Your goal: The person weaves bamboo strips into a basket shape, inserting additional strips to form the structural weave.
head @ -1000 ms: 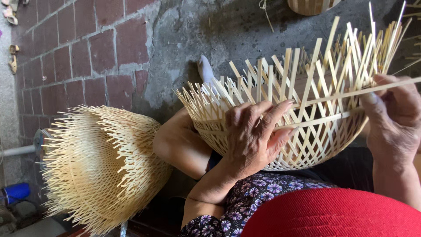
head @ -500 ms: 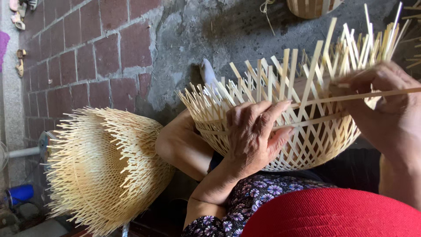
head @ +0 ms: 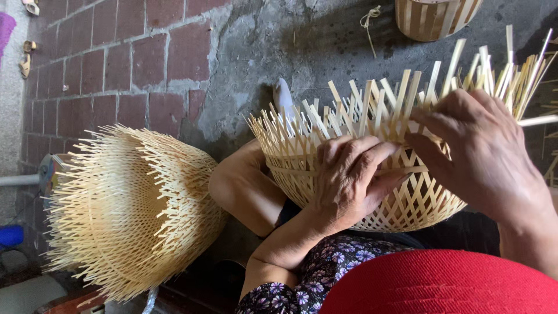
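On the lap, over the floral cloth, sits the half-woven bamboo basket, open rim with loose upright strips pointing up and away from me. My left hand is flat on the basket's outer wall, fingers spread and pressing the weave, not wrapped round anything. My right hand is up at the rim, fingers curled in among the upright strips; looks pinched on the thin bamboo strip that sticks out rightward, but the contact is hidden, so can't tell for sure. That strip's long axis runs roughly horizontal, along the rim line, out past the right hand, so the right hand is the nearer one. The left is lower, on the wall.

Versus half a second ago: right hand has shifted left and down onto the rim, less strip shows, and the view has closed in. Left hand's the same.

A finished-looking bamboo basket lies on its side well apart at left, on the brick floor.
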